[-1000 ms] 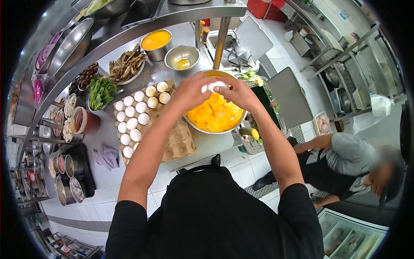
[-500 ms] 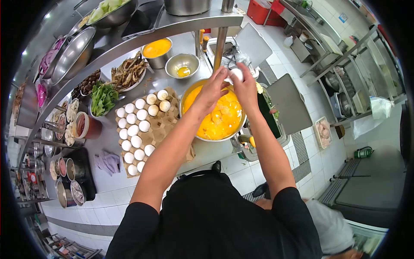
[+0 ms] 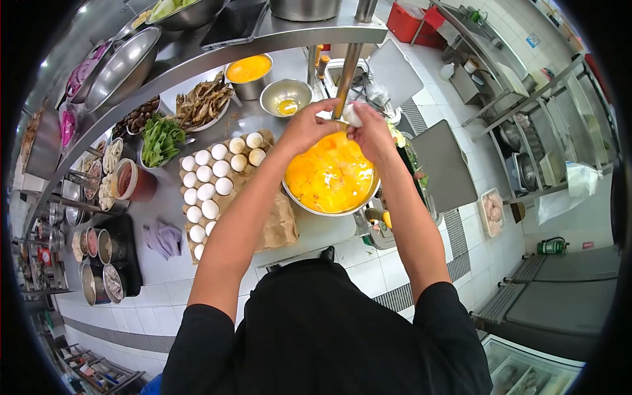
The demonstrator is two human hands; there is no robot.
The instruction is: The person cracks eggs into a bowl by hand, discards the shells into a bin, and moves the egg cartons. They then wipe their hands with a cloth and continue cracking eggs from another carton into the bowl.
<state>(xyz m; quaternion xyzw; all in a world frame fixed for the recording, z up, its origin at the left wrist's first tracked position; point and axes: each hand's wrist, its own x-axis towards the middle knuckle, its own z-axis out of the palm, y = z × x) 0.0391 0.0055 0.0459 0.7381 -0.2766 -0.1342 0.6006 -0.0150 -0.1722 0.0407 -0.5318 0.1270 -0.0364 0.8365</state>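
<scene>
A large metal bowl (image 3: 324,212) of yolks and liquid egg (image 3: 332,174) stands in front of me. Over its far left edge is my left hand (image 3: 308,128), thumb and forefinger apart with nothing visible between them. My right hand (image 3: 374,137) is over the far right edge, its fingers closed round a white egg (image 3: 353,116); whether the shell is whole cannot be made out. Left of the bowl, several eggs (image 3: 206,191) sit in a cardboard tray (image 3: 268,187), partly behind my left forearm. A small steel bowl (image 3: 268,100) holding some yolk stands beyond my left hand.
A steel pot (image 3: 250,87) of orange-yellow liquid, leafy greens (image 3: 161,141), dried food (image 3: 203,102) and a purple cloth (image 3: 162,238) lie further left. A metal post (image 3: 347,76) and shelf edge (image 3: 263,45) rise just beyond my hands. Grey lids (image 3: 438,164) are at right.
My hands have moved apart, and the egg is now more covered by my right fingers. The view has shifted slightly. A person at the lower right is no longer visible.
</scene>
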